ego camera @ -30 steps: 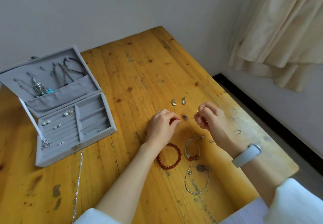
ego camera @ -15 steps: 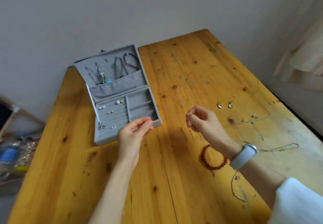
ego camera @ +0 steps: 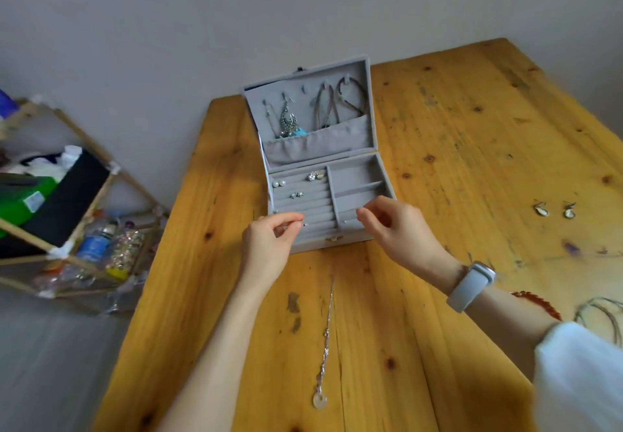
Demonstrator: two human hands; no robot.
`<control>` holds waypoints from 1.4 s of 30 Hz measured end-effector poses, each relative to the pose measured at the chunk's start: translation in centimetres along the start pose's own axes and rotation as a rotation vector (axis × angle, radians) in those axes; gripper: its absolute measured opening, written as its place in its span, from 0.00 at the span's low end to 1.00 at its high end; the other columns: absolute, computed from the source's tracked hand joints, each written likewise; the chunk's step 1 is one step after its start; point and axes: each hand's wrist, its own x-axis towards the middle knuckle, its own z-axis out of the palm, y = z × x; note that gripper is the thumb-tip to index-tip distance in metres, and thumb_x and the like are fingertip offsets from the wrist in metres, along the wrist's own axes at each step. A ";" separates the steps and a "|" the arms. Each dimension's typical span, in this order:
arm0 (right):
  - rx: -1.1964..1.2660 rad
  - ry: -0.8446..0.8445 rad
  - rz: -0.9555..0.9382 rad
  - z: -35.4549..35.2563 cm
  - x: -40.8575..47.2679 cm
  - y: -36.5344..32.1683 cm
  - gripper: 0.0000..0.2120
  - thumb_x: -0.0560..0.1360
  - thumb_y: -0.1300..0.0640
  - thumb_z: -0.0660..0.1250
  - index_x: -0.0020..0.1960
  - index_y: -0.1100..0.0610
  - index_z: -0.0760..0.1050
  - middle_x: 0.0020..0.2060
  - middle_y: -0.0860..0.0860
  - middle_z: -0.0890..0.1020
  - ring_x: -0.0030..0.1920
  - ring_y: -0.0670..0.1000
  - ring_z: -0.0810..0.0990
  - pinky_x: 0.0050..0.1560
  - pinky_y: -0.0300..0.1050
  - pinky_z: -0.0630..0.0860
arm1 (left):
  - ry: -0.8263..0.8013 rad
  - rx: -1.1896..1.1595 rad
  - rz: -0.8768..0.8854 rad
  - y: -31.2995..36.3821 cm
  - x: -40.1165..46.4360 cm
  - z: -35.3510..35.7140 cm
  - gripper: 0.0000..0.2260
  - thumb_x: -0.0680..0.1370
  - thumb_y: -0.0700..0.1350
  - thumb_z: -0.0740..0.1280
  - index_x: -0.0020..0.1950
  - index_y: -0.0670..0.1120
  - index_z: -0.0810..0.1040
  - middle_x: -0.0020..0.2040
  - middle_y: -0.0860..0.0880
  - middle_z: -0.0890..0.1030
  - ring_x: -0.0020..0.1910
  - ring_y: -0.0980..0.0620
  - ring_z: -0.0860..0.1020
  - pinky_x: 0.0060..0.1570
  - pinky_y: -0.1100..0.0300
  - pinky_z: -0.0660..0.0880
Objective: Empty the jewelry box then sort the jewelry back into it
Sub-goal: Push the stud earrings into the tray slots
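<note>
Jewelry box [ego camera: 350, 241] front edge under both hands.

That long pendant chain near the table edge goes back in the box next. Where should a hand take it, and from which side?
Pinch the chain from straight above, near the round pale pendant at its near end. It lies flat and almost straight on the table, so there is nothing to get under; the pendant is probably the heaviest part, so the rest would trail behind it.

White sleeve [ego camera: 580, 377], grey wristband [ego camera: 471, 286]

2 hands [ego camera: 269, 239] [ego camera: 391, 226], open jewelry box [ego camera: 350, 236]
</note>
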 end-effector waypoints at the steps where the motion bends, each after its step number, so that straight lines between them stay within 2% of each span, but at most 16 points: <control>1: -0.021 0.007 -0.004 0.2 0.2 0.0 0.11 0.77 0.55 0.62 0.43 0.62 0.77 0.33 0.49 0.77 0.33 0.46 0.73 0.32 0.33 0.66 | -0.014 0.034 0.018 -0.1 0.3 0.1 0.08 0.73 0.39 0.69 0.44 0.52 0.81 0.39 0.56 0.80 0.38 0.61 0.74 0.39 0.76 0.68; 4: -0.072 0.012 -0.026 0.6 0.3 0.1 0.10 0.76 0.55 0.62 0.43 0.61 0.77 0.34 0.48 0.77 0.35 0.48 0.73 0.33 0.35 0.64 | -0.054 0.063 0.030 -0.1 0.7 0.4 0.07 0.74 0.38 0.68 0.44 0.50 0.82 0.41 0.58 0.80 0.39 0.61 0.73 0.39 0.78 0.67; 9: -0.104 0.004 -0.014 0.8 0.5 0.4 0.10 0.77 0.55 0.61 0.45 0.60 0.78 0.35 0.48 0.77 0.37 0.47 0.74 0.34 0.34 0.65 | -0.080 0.025 -0.004 0.3 1.0 1.0 0.07 0.74 0.36 0.67 0.44 0.47 0.82 0.37 0.58 0.78 0.34 0.68 0.73 0.34 0.78 0.67; 13: -0.122 -0.008 -0.017 0.7 0.5 0.5 0.11 0.77 0.54 0.61 0.46 0.60 0.78 0.36 0.48 0.77 0.37 0.47 0.75 0.34 0.34 0.66 | -0.041 0.012 -0.043 0.0 1.1 0.5 0.08 0.73 0.36 0.69 0.41 0.49 0.80 0.37 0.57 0.80 0.37 0.62 0.75 0.37 0.77 0.69; 15: -0.122 -0.013 -0.005 0.8 0.6 0.5 0.11 0.77 0.54 0.61 0.46 0.60 0.78 0.37 0.49 0.79 0.38 0.49 0.76 0.36 0.37 0.69 | -0.043 0.029 -0.066 -0.4 1.1 -0.3 0.08 0.72 0.36 0.69 0.39 0.49 0.80 0.37 0.56 0.80 0.37 0.61 0.75 0.38 0.76 0.69; 19: -0.137 -0.012 0.009 1.1 0.7 0.6 0.11 0.77 0.53 0.61 0.47 0.59 0.78 0.38 0.49 0.79 0.40 0.49 0.76 0.40 0.41 0.70 | -0.124 0.114 -0.151 -0.9 1.2 -2.0 0.06 0.74 0.39 0.68 0.42 0.50 0.80 0.40 0.55 0.75 0.37 0.58 0.71 0.43 0.63 0.68; 22: -0.145 -0.012 0.014 1.1 0.6 0.5 0.11 0.77 0.53 0.61 0.47 0.59 0.78 0.37 0.48 0.78 0.39 0.48 0.75 0.39 0.40 0.70 | -0.143 0.161 -0.222 -0.9 1.5 -2.6 0.07 0.74 0.40 0.67 0.41 0.53 0.79 0.44 0.53 0.71 0.43 0.55 0.71 0.47 0.61 0.66; 24: -0.150 -0.013 0.019 1.1 0.6 0.5 0.11 0.77 0.53 0.61 0.47 0.59 0.78 0.37 0.48 0.77 0.39 0.48 0.75 0.39 0.39 0.68 | -0.150 0.184 -0.248 -0.9 1.8 -2.7 0.08 0.75 0.41 0.67 0.40 0.53 0.79 0.45 0.52 0.72 0.46 0.54 0.72 0.48 0.61 0.66; 27: -0.157 -0.011 0.026 1.2 0.6 0.5 0.11 0.77 0.53 0.61 0.48 0.58 0.78 0.37 0.48 0.77 0.39 0.48 0.74 0.39 0.39 0.67 | -0.198 0.216 -0.301 -1.0 2.0 -2.7 0.06 0.76 0.41 0.65 0.44 0.50 0.80 0.43 0.50 0.75 0.42 0.54 0.72 0.47 0.61 0.67; 29: -0.157 -0.012 0.030 1.2 0.6 0.5 0.11 0.77 0.53 0.60 0.48 0.58 0.78 0.37 0.48 0.77 0.39 0.48 0.74 0.39 0.39 0.67 | -0.219 0.229 -0.323 -0.9 2.2 -2.7 0.05 0.76 0.41 0.65 0.44 0.50 0.80 0.45 0.49 0.78 0.44 0.53 0.73 0.48 0.61 0.68; 31: -0.161 -0.014 0.032 1.3 0.6 0.5 0.11 0.77 0.53 0.60 0.47 0.58 0.78 0.37 0.47 0.77 0.39 0.48 0.74 0.39 0.39 0.68 | -0.223 0.345 -0.309 -0.6 2.3 -2.6 0.05 0.76 0.43 0.65 0.43 0.50 0.80 0.48 0.54 0.78 0.49 0.52 0.74 0.52 0.59 0.67; 33: -0.164 -0.012 0.033 1.3 0.6 0.5 0.11 0.77 0.53 0.60 0.47 0.58 0.78 0.37 0.47 0.77 0.39 0.47 0.74 0.38 0.38 0.67 | -0.218 0.573 -0.239 -0.4 2.5 -2.4 0.07 0.76 0.43 0.63 0.43 0.48 0.81 0.49 0.58 0.77 0.53 0.51 0.73 0.56 0.54 0.63; 35: -0.160 -0.010 0.033 1.3 0.6 0.4 0.11 0.77 0.53 0.60 0.48 0.58 0.78 0.37 0.47 0.76 0.39 0.47 0.73 0.37 0.37 0.66 | -0.199 0.729 -0.178 -0.2 2.7 -2.0 0.08 0.76 0.43 0.63 0.44 0.50 0.82 0.55 0.56 0.78 0.57 0.49 0.72 0.57 0.51 0.61; 37: -0.159 -0.013 0.036 1.3 0.6 0.5 0.11 0.77 0.53 0.60 0.48 0.58 0.78 0.37 0.47 0.76 0.38 0.47 0.73 0.38 0.38 0.66 | -0.197 0.787 -0.171 -0.1 2.7 -1.9 0.07 0.76 0.44 0.63 0.45 0.53 0.80 0.55 0.53 0.76 0.59 0.48 0.71 0.58 0.51 0.61; 40: -0.155 -0.010 0.041 1.3 0.6 0.4 0.11 0.77 0.53 0.60 0.48 0.58 0.78 0.37 0.47 0.76 0.39 0.48 0.74 0.37 0.38 0.67 | -0.178 0.721 -0.177 -0.3 2.4 -1.9 0.05 0.76 0.44 0.65 0.46 0.55 0.77 0.48 0.53 0.71 0.56 0.48 0.72 0.56 0.53 0.62; 42: -0.145 -0.018 0.046 1.4 0.6 0.3 0.10 0.77 0.52 0.61 0.48 0.57 0.78 0.37 0.46 0.76 0.39 0.48 0.74 0.37 0.38 0.68 | -0.112 0.534 -0.172 -1.0 1.9 -2.0 0.04 0.75 0.44 0.66 0.47 0.53 0.76 0.45 0.52 0.70 0.51 0.49 0.73 0.52 0.56 0.66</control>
